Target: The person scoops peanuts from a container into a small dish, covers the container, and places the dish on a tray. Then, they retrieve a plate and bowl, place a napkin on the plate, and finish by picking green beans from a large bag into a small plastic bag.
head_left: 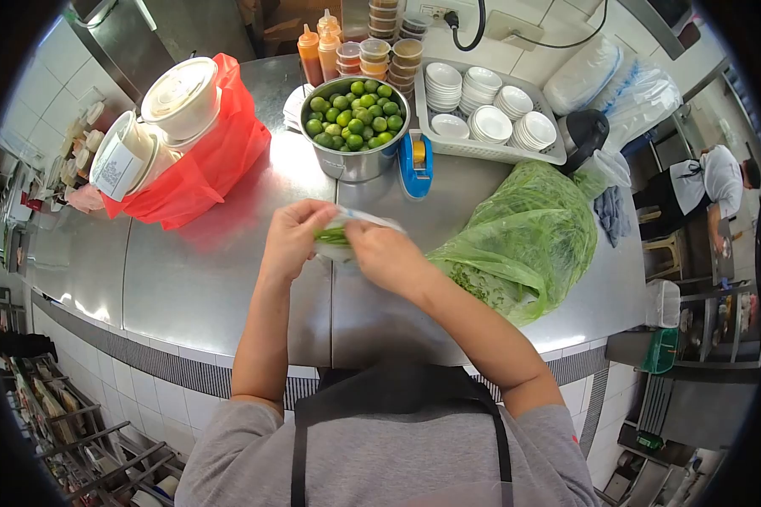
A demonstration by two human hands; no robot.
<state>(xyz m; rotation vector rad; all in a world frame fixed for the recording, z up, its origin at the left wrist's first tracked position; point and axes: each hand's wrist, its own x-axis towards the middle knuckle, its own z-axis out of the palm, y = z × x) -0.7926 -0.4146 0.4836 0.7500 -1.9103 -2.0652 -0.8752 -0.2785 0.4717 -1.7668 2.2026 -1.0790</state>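
Two bare forearms reach in from 6 o'clock, elbows bent: left forearm [263,325] nearly upright, right forearm [482,329] slanting in from 5 o'clock. Wrists look slightly flexed, hands close together over the steel counter [186,291]. Left hand [294,241]: thumb and fingertips pinch the rim side of a small clear bag [336,247], hand at its 9 o'clock. Right hand [387,258]: back of hand up, fingers curled in and gripping the plastic at the bag's 3 o'clock; exact fingertip contact hidden. Bag sits between both hands, slim green pieces [333,236] inside, loose plastic flap sticking out past the right knuckles. Step in hand, my judgement: working the bag's mouth, opening or closing, can't tell which; motion blur. Next move calls for both pinches kept firm and the bag level, so pieces don't slip out. Clock from the bag: at 3 o'clock, big green plastic bag [539,232] with leafy greens [479,283] at its near side; 10 o'clock, red bag [220,173] around white tubs [180,97]; 12 o'clock, metal pot [359,166] of green limes [355,118]; 1 o'clock, blue tape dispenser [416,176]; 2 o'clock, tray [482,150] of small white bowls [490,123]. Farther, 3 o'clock, another person [707,188].
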